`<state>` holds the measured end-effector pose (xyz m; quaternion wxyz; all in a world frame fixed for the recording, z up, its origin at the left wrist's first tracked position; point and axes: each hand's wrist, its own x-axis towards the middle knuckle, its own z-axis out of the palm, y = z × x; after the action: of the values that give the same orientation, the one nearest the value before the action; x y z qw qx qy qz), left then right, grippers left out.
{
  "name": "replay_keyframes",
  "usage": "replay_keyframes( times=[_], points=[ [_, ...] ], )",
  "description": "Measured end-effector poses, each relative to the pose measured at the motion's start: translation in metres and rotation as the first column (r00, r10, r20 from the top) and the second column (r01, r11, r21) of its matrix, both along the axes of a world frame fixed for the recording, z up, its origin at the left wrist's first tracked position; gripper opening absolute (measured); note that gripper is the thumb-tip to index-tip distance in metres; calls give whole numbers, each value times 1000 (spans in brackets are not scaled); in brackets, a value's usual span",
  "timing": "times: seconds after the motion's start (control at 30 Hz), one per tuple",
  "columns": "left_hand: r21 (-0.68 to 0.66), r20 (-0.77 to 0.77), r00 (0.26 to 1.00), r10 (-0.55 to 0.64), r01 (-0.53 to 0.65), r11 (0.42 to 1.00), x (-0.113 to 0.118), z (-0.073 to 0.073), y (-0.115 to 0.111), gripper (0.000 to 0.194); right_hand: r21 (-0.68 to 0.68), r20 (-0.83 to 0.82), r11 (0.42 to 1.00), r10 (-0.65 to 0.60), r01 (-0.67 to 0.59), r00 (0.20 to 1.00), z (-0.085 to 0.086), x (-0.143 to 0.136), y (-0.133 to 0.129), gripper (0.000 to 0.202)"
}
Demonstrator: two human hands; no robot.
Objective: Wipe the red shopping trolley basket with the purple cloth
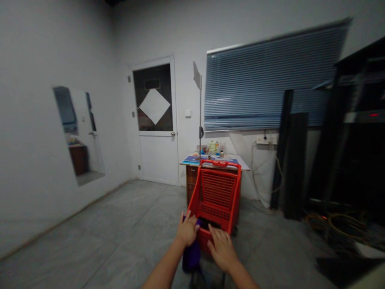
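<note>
You reach both hands toward a red cart on the grey concrete floor of a white-walled room, the cart low at centre, straight ahead of you, its high slatted back facing you; your left hand lies at the cart's near left corner, over a purple item that hangs down outside the cart's front, its exact kind too blurred to tell; the fingers on that side are loosely spread, and whether they have hold of the purple item cannot be told; your right hand is open, fingers stretched forward and thumb side turned inward, at the near right of the cart's front, wrapped around nothing that shows, though contact with the rim cannot be made out; just behind the cart stands a desk, small bottles and packets along its far side, with a thin pole rising above its left part to a pale flag; a blue blind covers the window beyond; to the left are a white door with a paper diamond on its dark pane, and a wall mirror; to the right, dark panels lean upright beside looped cables.
</note>
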<state>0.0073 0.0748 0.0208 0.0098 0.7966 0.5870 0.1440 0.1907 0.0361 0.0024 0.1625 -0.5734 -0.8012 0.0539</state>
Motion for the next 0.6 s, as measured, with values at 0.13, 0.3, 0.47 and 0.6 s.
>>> replay_keyframes(
  times=[0.13,0.3,0.47,0.6],
  points=[
    [9,14,999,41,-41,999,5,-6,-1,45,5,5,1000,9,-9,1000,-1,-2,0,59],
    [-16,16,993,-114,114,993,14,-7,-3,46,10,7,1000,11,-11,1000,-2,2,2,58],
    [-23,-9,1000,16,-17,1000,6,-3,4,45,27,1,999,27,-27,1000,-4,4,4,58],
    [9,23,1000,1,-1,1000,12,-8,0,47,28,8,1000,13,-13,1000,-10,2,7,58]
  ],
)
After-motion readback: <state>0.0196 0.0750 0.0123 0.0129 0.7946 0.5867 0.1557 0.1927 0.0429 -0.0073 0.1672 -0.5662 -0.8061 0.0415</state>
